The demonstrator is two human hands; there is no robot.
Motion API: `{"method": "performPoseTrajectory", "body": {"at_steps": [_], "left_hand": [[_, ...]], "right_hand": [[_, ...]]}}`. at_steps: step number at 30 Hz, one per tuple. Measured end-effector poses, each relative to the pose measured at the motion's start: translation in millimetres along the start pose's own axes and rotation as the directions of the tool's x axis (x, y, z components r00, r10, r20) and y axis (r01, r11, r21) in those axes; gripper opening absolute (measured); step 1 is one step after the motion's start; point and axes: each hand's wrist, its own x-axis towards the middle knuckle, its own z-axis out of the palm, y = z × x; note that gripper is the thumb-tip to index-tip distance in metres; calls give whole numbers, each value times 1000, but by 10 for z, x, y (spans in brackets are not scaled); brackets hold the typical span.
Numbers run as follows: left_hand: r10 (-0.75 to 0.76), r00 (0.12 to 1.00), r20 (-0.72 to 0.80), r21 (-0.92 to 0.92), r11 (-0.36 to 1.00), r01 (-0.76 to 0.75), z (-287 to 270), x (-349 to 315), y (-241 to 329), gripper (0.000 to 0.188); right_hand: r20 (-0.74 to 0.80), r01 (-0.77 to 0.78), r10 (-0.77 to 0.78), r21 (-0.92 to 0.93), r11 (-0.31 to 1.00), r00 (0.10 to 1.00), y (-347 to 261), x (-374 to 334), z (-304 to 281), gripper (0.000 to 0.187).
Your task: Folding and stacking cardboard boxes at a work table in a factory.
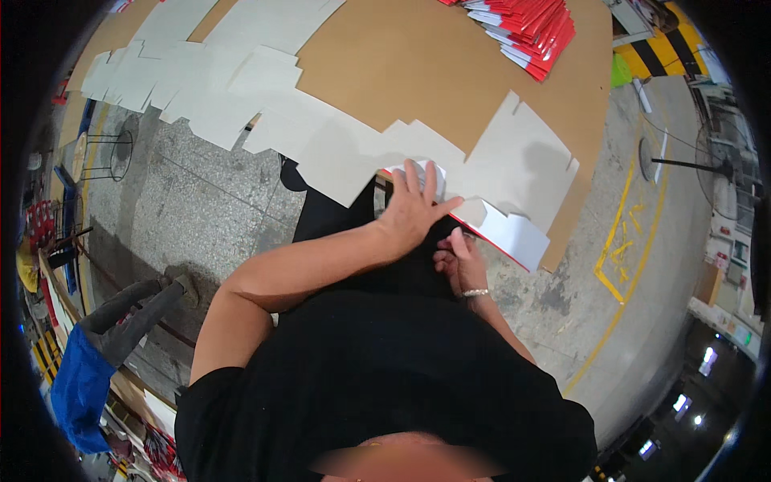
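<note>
My left hand (411, 207) lies with fingers spread on a white card with a thin red edge (514, 235), at the near side of the table. Part of the card shows beyond my fingertips; the rest runs out to the right from under my hand. Just below the red edge is my right hand (463, 263), its fingers curled in and its thumb raised. Whether anything sits in those fingers is hidden. Flat pale grey die-cut cardboard sheets (518, 165) lie beneath and beyond the card, some reaching over the table edge.
A brown board (401, 60) covers the table. Red and white folded packets (530, 36) are piled at the far right. Pale cardboard sheets (193, 76) overlap on the far left. A wire-framed stool (112, 155) stands on the floor at left, and another person in blue (80, 394) is lower left.
</note>
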Motion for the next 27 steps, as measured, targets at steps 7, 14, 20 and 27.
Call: {"method": "performPoseTrajectory", "body": {"at_steps": [7,14,20,27], "left_hand": [[170,981,-93,-436,879,-194,-49,123,173,77],[411,902,-128,-508,754,-416,-258,-25,-231,61],[-285,936,208,15,957,289,-465,-431,-958,101],[12,987,-161,-130,991,-33,102,-456,-1503,54]], "right_hand": [[-332,560,-672,-377,737,662,-16,135,-250,23],[440,516,-691,-849,-112,574,-765,318,111,58],[666,689,-546,-695,-206,508,-1041,821,404,50],[702,651,-496,-693,-311,510,-673,809,318,58]]}}
